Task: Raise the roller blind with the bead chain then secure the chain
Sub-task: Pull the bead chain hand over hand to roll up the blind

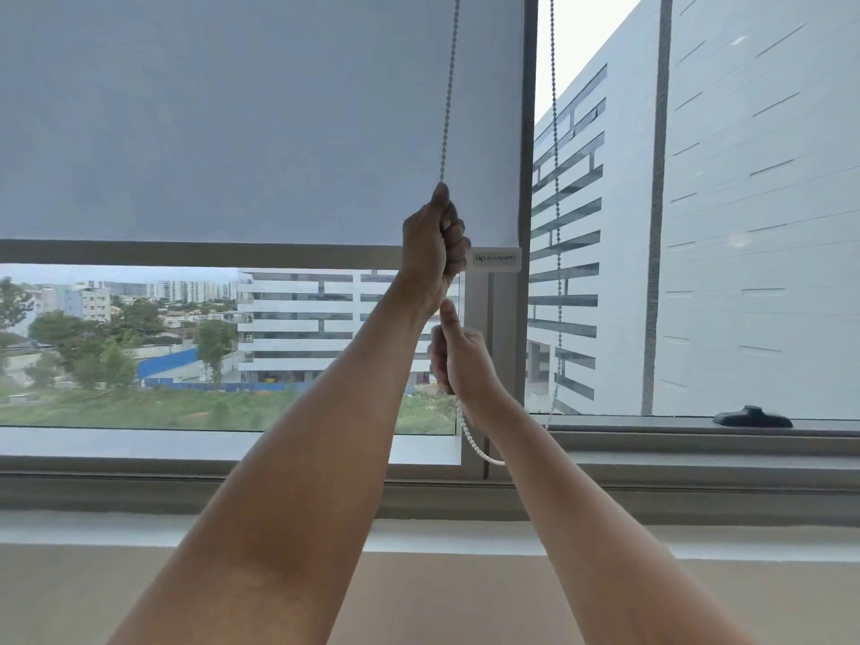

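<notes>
Take the blind's bottom rail as your reference. The roller blind hangs partway down, with open glass under the rail, so I judge the raising as only partly done.

At the rail's right end, your left hand is fisted round the bead chain. Just below the rail, your right hand is clamped on the same strand, thumb up. The hands sit close, one above the other; I cannot tell whether they touch. Slack chain loops down well under the rail.

Pull straight down along the strand's own line, hand over hand, with one hand always gripping. A sideways tug would probably make the beads skip. Let the return strand, just right of the rail, run free.

The white label on the rail's right tip reads "asianpaints" beside a small logo. No other writing is legible.

No hook or cleat for securing the chain shows here, so look for one before letting go. A black window handle lies below and far right of the rail.
</notes>
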Demonstrator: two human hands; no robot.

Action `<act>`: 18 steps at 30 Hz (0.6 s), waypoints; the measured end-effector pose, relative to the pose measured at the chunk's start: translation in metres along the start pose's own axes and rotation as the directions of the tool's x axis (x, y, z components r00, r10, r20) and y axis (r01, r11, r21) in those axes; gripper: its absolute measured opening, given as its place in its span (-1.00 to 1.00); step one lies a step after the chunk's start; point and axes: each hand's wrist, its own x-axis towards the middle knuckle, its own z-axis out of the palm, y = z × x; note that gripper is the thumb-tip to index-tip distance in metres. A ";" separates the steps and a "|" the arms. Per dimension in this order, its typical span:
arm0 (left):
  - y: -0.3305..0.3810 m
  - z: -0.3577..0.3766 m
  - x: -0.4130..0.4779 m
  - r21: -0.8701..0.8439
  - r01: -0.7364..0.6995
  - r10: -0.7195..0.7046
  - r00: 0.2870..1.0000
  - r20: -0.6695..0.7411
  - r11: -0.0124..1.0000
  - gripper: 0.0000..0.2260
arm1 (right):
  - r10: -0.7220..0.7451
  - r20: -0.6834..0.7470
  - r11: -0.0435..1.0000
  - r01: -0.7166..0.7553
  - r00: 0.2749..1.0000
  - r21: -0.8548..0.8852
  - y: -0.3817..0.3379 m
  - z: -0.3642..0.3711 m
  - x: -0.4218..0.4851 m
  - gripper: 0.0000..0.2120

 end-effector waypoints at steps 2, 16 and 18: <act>-0.015 -0.009 -0.010 -0.026 0.011 -0.011 1.000 0.000 1.000 -0.59 | 0.025 0.005 0.999 -0.025 1.000 -0.032 0.018 -0.002 -0.006 -0.46; -0.104 -0.047 -0.089 -0.061 0.085 -0.091 0.990 -0.112 0.995 -0.49 | 0.228 0.119 0.972 -0.219 0.966 -0.086 0.107 -0.024 -0.054 -0.52; -0.108 -0.052 -0.096 -0.062 0.098 -0.105 0.988 -0.116 0.993 -0.49 | 0.230 0.154 0.968 -0.210 0.961 -0.137 0.111 -0.028 -0.055 -0.55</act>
